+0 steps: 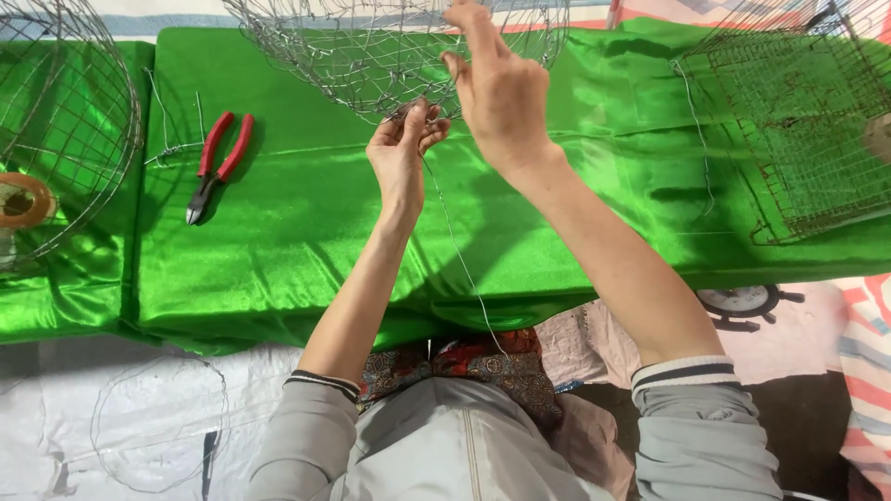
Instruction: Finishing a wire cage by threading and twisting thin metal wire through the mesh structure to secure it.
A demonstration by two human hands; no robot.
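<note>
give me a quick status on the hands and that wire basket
Left hand pinching thin wire at wire basket rim. Right hand gripping the mesh. Red pliers lying clear on green cloth.

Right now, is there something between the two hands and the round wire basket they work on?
Nothing visible. The left hand pinches the wire basket at its lower rim; the right hand holds its mesh directly.

A wire mesh basket point(390, 51) sits at the far middle of the cloth-covered table point(297, 223), with both hands at its near rim. Pliers point(218, 165) lie to its left (well apart), a round wire cage point(65, 121) farther left, a flat wire grid point(798, 130) at the right.
</note>
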